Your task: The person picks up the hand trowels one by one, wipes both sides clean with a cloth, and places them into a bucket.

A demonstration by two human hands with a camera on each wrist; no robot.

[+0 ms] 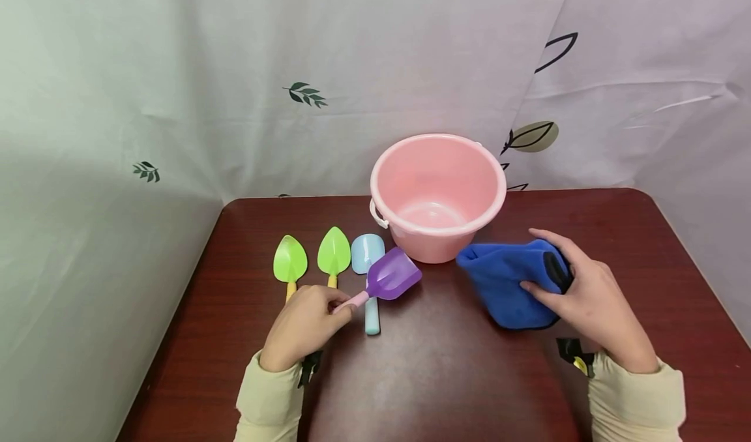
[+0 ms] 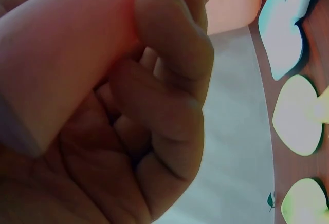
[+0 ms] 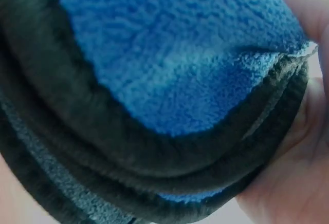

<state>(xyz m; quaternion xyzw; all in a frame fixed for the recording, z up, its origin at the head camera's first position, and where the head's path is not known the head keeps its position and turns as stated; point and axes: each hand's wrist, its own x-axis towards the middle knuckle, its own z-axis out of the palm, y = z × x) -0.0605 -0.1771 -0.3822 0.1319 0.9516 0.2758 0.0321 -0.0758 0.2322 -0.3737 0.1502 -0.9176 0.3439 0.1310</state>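
My left hand [image 1: 306, 323] grips the pink handle of a purple shovel [image 1: 394, 274], whose blade is held over a light blue shovel [image 1: 368, 254]. In the left wrist view, the fingers of my left hand [image 2: 154, 80] curl round the pink handle [image 2: 67, 44]. My right hand [image 1: 597, 296] holds a folded blue cloth [image 1: 510, 285] with black edging between thumb and fingers, right of the purple shovel. Blue pile and layered dark edges of the cloth [image 3: 175, 75] fill much of the right wrist view, with part of my right hand [image 3: 293, 167] beside them.
A pink bucket [image 1: 437, 240] with a white handle stands at the back of the dark red table [image 1: 446, 377]. Two green shovels [image 1: 290, 259] with yellow handles lie on the left, partly behind my left hand. A pale patterned curtain [image 1: 352, 70] hangs behind.
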